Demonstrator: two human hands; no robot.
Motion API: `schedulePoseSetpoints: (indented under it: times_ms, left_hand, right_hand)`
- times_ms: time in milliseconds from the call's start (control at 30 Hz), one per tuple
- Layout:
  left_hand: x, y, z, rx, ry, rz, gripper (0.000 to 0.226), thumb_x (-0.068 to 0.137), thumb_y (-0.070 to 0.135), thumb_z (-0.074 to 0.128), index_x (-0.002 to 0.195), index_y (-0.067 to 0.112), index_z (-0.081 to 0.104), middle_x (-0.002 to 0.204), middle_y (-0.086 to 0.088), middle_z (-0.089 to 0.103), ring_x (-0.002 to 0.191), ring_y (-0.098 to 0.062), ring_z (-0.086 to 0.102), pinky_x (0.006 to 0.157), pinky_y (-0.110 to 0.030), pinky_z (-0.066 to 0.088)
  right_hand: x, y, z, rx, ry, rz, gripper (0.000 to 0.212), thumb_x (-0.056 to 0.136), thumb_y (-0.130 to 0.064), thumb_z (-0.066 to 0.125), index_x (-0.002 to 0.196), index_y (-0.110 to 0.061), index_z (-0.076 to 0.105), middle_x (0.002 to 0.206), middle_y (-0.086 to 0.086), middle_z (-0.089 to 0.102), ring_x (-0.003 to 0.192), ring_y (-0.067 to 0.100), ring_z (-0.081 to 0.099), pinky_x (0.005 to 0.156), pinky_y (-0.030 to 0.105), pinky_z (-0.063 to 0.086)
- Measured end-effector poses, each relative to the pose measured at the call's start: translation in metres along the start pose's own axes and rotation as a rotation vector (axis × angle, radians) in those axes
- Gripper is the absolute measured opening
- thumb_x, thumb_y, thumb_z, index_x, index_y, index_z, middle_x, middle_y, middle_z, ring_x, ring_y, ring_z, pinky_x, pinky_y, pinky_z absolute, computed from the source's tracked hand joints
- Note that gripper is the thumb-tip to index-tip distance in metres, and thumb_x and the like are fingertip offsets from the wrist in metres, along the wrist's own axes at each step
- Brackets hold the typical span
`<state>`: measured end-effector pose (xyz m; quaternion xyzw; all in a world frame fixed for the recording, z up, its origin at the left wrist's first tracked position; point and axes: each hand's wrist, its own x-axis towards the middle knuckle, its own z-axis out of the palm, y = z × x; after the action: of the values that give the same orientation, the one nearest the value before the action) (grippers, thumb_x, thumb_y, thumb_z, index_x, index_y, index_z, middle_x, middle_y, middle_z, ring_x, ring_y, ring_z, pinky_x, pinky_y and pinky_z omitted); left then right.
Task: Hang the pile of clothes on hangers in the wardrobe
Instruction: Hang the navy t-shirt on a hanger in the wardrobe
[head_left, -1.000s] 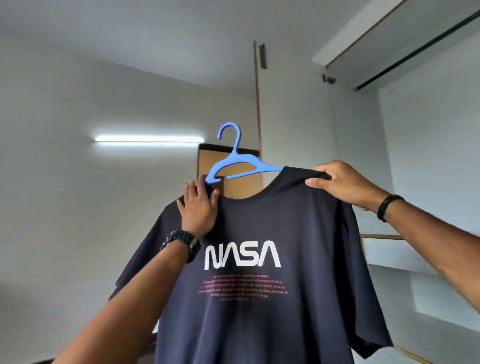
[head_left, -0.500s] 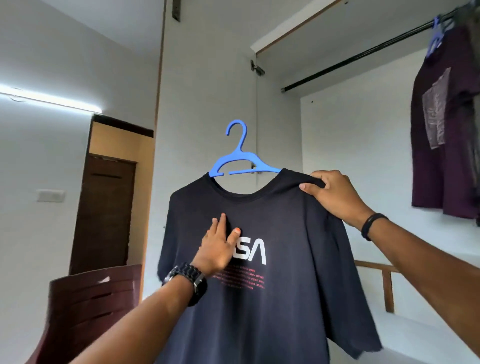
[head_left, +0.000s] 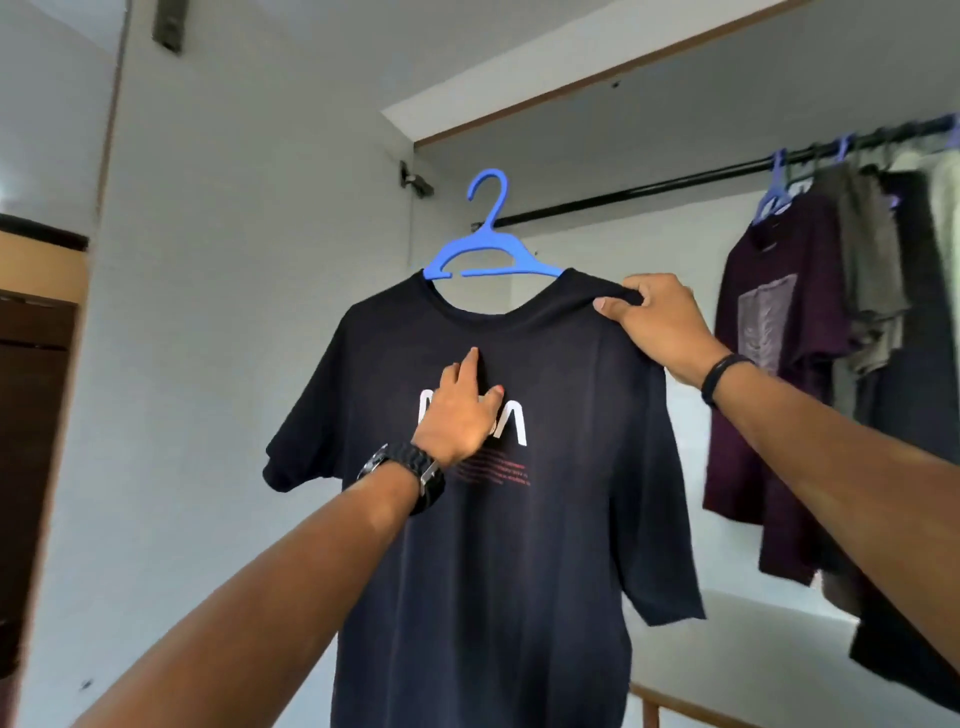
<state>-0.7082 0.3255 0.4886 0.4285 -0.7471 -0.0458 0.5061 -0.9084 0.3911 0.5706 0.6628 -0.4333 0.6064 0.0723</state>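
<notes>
A pale room with white walls surrounds an open wardrobe (head_left: 675, 156) whose wood-edged top runs across the upper right. A dark rail (head_left: 649, 189) crosses the wardrobe's upper part from centre to right. At the far right of that rail hang several garments on hangers: nearest the middle is a maroon shirt (head_left: 769, 364) with a pale grey print, on a blue hanger of its own, and beyond it are grey, dark and light clothes (head_left: 893, 312) packed closely together. On the far left is a dark brown door (head_left: 31, 467) under a tan wall band. A pale shelf (head_left: 727, 649) lies low in the wardrobe, with a wooden edge at its near side.

In the middle, a dark navy T-shirt (head_left: 519, 545) with white lettering and thin red lines of print sits on a blue plastic hanger (head_left: 491, 249). The hanger's hook points up, in front of the left end of the rail as seen from here, and is not hooked over it. The shirt hangs freely, left of the clothes already on the rail.

The right hand (head_left: 660, 322) grips the shirt's right shoulder, fingers and thumb pinching the cloth where the hanger's arm lies beneath; a dark band circles that wrist. The left hand (head_left: 460, 410) lies against the shirt's chest with fingers extended, covering part of the lettering and holding nothing; its wrist carries a black watch (head_left: 410, 475).
</notes>
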Motion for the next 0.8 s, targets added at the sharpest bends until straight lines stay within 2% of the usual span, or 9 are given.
schedulePoseSetpoints:
  times_ms: [67,167,267,367,500,567,667,733,800]
  left_hand:
    - [0.034,0.027,0.007,-0.006,-0.039,0.05,0.065,0.099,0.038,0.042,0.152,0.02,0.01,0.155,-0.008,0.018,0.141,-0.031,0.024,0.116,-0.043,0.021]
    - [0.071,0.056,0.033,0.038,-0.065,0.105,0.063,0.098,0.045,0.038,0.152,0.025,0.013,0.158,-0.003,0.016,0.143,-0.03,0.021,0.116,-0.052,0.017]
    - [0.104,0.076,0.079,0.127,-0.055,0.177,0.059,0.099,0.048,0.03,0.152,0.028,0.013,0.16,0.0,0.012,0.145,-0.026,0.017,0.115,-0.06,0.007]
    - [0.14,0.092,0.138,0.13,-0.056,0.234,0.059,0.1,0.049,0.027,0.152,0.029,0.009,0.161,-0.001,0.008,0.146,-0.025,0.013,0.114,-0.06,0.004]
    - [0.191,0.114,0.215,0.05,-0.061,0.244,0.06,0.1,0.051,0.025,0.153,0.031,0.005,0.161,-0.001,0.004,0.146,-0.026,0.01,0.114,-0.059,0.005]
    - [0.221,0.131,0.251,-0.006,-0.072,0.262,0.061,0.099,0.054,0.024,0.153,0.031,0.006,0.161,-0.001,0.005,0.146,-0.026,0.01,0.114,-0.058,0.006]
    - [0.258,0.15,0.293,-0.092,-0.081,0.302,0.063,0.097,0.059,0.023,0.152,0.033,0.008,0.161,0.0,0.008,0.147,-0.023,0.01,0.116,-0.056,0.006]
    - [0.286,0.158,0.321,-0.135,-0.094,0.334,0.065,0.095,0.062,0.024,0.152,0.034,0.009,0.16,0.002,0.008,0.147,-0.022,0.01,0.116,-0.054,0.007]
    - [0.311,0.162,0.345,-0.174,-0.12,0.36,0.068,0.092,0.067,0.025,0.151,0.036,0.009,0.16,0.003,0.008,0.147,-0.02,0.01,0.116,-0.055,0.008]
  right_hand:
    - [0.028,0.002,-0.022,-0.076,0.047,-0.02,0.023,0.09,-0.022,0.064,0.074,-0.005,0.062,0.075,0.006,0.063,0.071,0.022,0.059,0.055,0.018,0.044]
    - [0.056,0.018,-0.049,-0.185,0.123,-0.045,0.025,0.091,-0.021,0.063,0.092,0.004,0.064,0.092,0.01,0.064,0.082,0.022,0.059,0.054,0.01,0.04]
    - [0.081,0.05,-0.077,-0.322,0.144,-0.064,0.025,0.091,-0.024,0.062,0.083,-0.001,0.064,0.086,0.013,0.064,0.077,0.022,0.057,0.049,0.008,0.035]
    - [0.105,0.088,-0.104,-0.423,0.181,-0.085,0.022,0.091,-0.025,0.063,0.079,-0.006,0.062,0.08,0.01,0.06,0.067,0.01,0.05,0.05,0.009,0.035]
    - [0.145,0.139,-0.132,-0.514,0.232,-0.074,0.02,0.09,-0.025,0.063,0.077,-0.01,0.061,0.085,0.009,0.06,0.08,0.019,0.051,0.062,0.021,0.031]
    - [0.173,0.162,-0.147,-0.571,0.256,-0.055,0.021,0.09,-0.025,0.062,0.077,-0.009,0.059,0.09,0.01,0.057,0.08,0.021,0.053,0.057,0.021,0.033]
    - [0.206,0.19,-0.164,-0.655,0.315,-0.058,0.023,0.092,-0.025,0.06,0.09,-0.002,0.062,0.091,0.009,0.055,0.066,0.013,0.047,0.043,0.011,0.031]
    - [0.228,0.212,-0.169,-0.696,0.37,-0.046,0.024,0.093,-0.026,0.058,0.095,-0.002,0.062,0.092,0.008,0.056,0.068,0.016,0.045,0.045,0.016,0.027]
    - [0.25,0.232,-0.167,-0.687,0.421,-0.032,0.023,0.093,-0.024,0.059,0.092,-0.001,0.062,0.092,0.01,0.059,0.072,0.021,0.049,0.051,0.022,0.031]
